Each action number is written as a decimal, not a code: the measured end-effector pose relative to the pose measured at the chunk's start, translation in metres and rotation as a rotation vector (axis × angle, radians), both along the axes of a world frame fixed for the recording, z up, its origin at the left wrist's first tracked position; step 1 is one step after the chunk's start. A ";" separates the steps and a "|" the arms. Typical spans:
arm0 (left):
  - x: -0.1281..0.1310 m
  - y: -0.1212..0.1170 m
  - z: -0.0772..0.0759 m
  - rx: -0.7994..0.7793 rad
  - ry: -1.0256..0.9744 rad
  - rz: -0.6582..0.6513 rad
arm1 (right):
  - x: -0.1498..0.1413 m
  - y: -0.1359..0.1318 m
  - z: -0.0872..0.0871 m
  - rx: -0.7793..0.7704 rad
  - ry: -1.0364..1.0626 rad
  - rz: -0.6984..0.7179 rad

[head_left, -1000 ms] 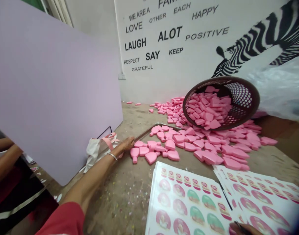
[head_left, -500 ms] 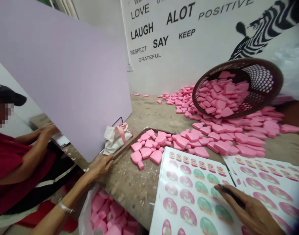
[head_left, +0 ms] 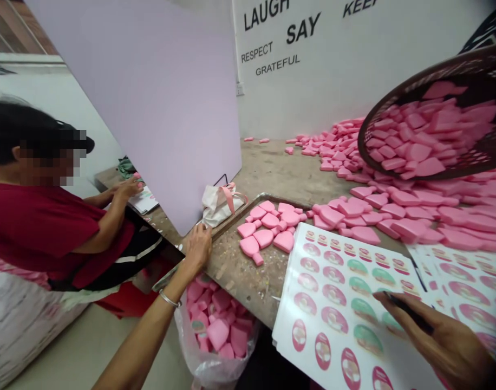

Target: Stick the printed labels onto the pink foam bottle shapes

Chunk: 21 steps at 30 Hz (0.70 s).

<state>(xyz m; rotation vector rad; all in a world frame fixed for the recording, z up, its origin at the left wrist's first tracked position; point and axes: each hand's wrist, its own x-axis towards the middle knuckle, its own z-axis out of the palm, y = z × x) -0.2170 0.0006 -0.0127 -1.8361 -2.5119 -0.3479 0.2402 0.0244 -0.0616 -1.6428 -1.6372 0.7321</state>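
My left hand [head_left: 198, 246], with a silver bangle at its wrist, has its fingers curled over the near left end of a shallow brown tray [head_left: 227, 221] at the table edge. Flat pink paddle-shaped pieces [head_left: 264, 237] with short stubs lie in the tray. In my right hand [head_left: 443, 336] is a slim black pointed tool [head_left: 410, 313]; its exact kind is unclear. The hand rests over a stack of white sticker sheets [head_left: 291, 319] printed with pink and green ovals. More sheets [head_left: 471, 271] lie to the right.
A brown mesh basket [head_left: 365, 127] lies tipped, spilling pink pieces [head_left: 410, 225] across the table. A lilac board [head_left: 170, 97] stands at left, with a white bag [head_left: 215, 206] beside it. A plastic bag of pink pieces [head_left: 219, 333] hangs below. A co-worker [head_left: 69, 222] sits left.
The tray and its pieces have come nearer across the table with my left hand. My right hand has come further into view over the sheets. The view has turned left and down.
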 end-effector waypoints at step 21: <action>0.136 -0.024 0.025 0.008 -0.381 -0.216 | -0.034 -0.066 0.040 -0.095 0.130 0.077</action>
